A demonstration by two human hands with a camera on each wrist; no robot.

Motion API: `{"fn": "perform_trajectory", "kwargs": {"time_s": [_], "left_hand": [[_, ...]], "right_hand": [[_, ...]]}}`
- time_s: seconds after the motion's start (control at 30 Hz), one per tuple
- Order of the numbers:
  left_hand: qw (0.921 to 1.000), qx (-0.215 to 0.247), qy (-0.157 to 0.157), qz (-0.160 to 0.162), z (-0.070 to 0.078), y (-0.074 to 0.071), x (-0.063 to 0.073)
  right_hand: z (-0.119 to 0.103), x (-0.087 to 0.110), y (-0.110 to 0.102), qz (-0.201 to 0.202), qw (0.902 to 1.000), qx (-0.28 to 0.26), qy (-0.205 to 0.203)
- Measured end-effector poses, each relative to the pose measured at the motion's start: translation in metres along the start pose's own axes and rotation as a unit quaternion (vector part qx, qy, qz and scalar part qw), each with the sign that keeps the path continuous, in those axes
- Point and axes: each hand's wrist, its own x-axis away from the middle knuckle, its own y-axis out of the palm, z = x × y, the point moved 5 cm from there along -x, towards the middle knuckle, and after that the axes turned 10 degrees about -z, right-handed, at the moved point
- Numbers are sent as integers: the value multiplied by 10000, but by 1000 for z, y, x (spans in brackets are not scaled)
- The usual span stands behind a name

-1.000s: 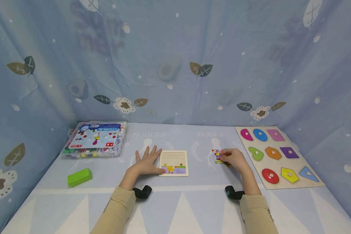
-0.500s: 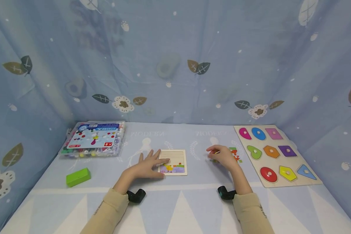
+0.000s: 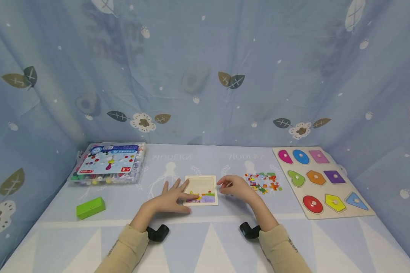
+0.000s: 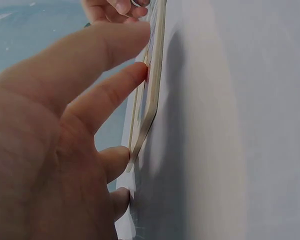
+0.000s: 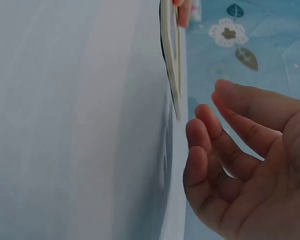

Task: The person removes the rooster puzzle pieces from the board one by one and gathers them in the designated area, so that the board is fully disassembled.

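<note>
A small wooden puzzle tray (image 3: 201, 182) lies mid-table, with picture pieces (image 3: 206, 197) along its lower part and bare wood above. My left hand (image 3: 171, 199) rests at its left side with fingers spread. In the left wrist view, one fingertip (image 4: 139, 71) touches near the tray's edge. My right hand (image 3: 237, 187) hovers just right of the tray, fingers bent and the thumb near the index finger. In the right wrist view no piece shows between its fingertips, though one may be hidden. Loose jigsaw pieces (image 3: 262, 182) lie behind the right hand.
On the right lies a wooden shape board (image 3: 324, 178) with coloured knobbed shapes. A clear box of colourful parts (image 3: 107, 163) sits at the back left. Nearer is a green block (image 3: 90, 207). A blue patterned curtain (image 3: 205, 68) closes off the back and sides.
My right hand has moved left from the loose pieces to the tray's right side, uncovering them. My left index finger has come down over the pieces inside the tray.
</note>
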Motion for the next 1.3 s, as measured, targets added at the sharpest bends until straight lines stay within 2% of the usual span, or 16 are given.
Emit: {"fn": "perform_trajectory", "kwargs": {"time_s": [0.17,0.27,0.47,0.6,0.77,1.0,1.3], "left_hand": [[10000,9,55,8,1,0,-1],[10000,-6,66,-8,2,0,-1],[10000,-84,16,6,3,-1,-1],[9999,-95,24,34,3,-3,0],[9999,-107,54,73,4,-3,0],[9999,-54,35,77,1,-1,1],[10000,-65,59,23,0,0,2]], "right_hand": [[-5,-4,14,-409,9979,475,-139],[-8,-5,20,-598,9948,825,-87],[-11,-6,24,-646,9925,1039,21],[-14,-7,24,-549,9943,912,-22],[-19,-9,24,-396,9966,666,-288],[-17,-8,26,-504,9981,-1,-360],[-14,1,10,-165,9987,-326,-344]]}}
